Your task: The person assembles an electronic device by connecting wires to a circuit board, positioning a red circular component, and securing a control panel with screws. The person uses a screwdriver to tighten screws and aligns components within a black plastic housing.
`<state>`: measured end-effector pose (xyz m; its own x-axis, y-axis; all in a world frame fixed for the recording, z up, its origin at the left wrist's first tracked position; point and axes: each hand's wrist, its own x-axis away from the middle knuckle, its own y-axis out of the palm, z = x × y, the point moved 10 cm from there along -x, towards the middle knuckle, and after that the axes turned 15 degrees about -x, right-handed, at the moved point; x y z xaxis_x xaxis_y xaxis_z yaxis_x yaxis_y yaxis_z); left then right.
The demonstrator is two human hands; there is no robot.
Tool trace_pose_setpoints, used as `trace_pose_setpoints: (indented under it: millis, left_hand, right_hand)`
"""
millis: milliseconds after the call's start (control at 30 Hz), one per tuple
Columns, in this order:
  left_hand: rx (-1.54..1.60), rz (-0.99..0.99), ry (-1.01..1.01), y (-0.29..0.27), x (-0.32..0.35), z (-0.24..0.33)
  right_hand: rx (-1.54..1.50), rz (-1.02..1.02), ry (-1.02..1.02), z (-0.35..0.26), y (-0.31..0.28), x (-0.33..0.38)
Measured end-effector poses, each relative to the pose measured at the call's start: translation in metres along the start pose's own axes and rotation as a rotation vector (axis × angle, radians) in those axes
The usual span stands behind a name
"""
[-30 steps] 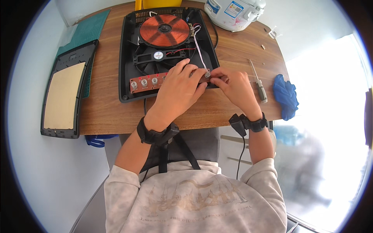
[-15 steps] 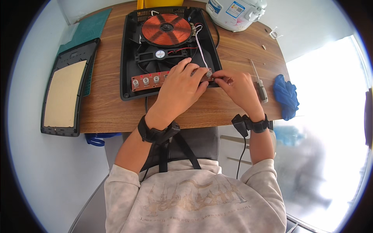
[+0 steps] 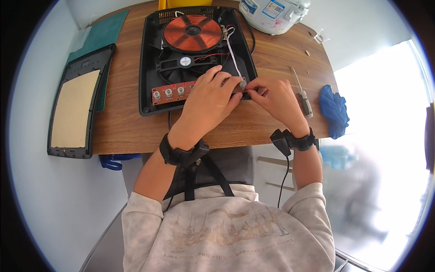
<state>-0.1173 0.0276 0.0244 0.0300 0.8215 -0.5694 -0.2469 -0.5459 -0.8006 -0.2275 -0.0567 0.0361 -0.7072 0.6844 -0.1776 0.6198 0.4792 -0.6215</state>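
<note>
An opened induction cooker base [image 3: 147,54], a black tray, lies on the table with a round copper coil [image 3: 181,38] at its far end. Along its near edge runs a long brown circuit board [image 3: 174,94] with round spring contacts and red lights. My left hand [image 3: 208,99] lies over the board's middle, fingers bent across it and thumb by its near edge. At the board's right end my right hand [image 3: 274,97] has thumb and forefinger pinched together; whatever is between them is too small to make out. A white cable [image 3: 234,56] runs to that end.
Right of the tray lies a screwdriver [image 3: 304,97], with a blue cloth [image 3: 334,111] beyond it. A white appliance [image 3: 274,16] stands at the back. On the left, a black cover panel [image 3: 74,109] rests partly on a green cutting mat [image 3: 106,34].
My right hand's fingers have shifted slightly at the board's right end, still pinched. My left hand stays on the board. The whole view has moved a little.
</note>
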Motion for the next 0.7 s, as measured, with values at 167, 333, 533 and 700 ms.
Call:
trace_pose_setpoints:
  millis: [167, 333, 533, 700]
  left_hand:
    - [-0.001, 0.015, -0.002, -0.0013, 0.0007, 0.0002]
    - [-0.015, 0.028, -0.003, -0.0006, 0.0008, 0.0002]
    - [-0.014, 0.005, -0.006, 0.0012, 0.001, -0.0006]
    - [-0.016, 0.006, -0.004, 0.0001, 0.001, -0.0001]
  right_hand:
    - [0.05, -0.008, -0.042, -0.0063, 0.0016, -0.0017]
    - [0.03, -0.004, -0.029, -0.003, 0.0007, -0.0014]
    - [0.033, -0.007, -0.043, -0.0044, 0.0007, 0.0006]
    - [0.034, -0.028, -0.038, -0.0027, -0.0005, 0.001]
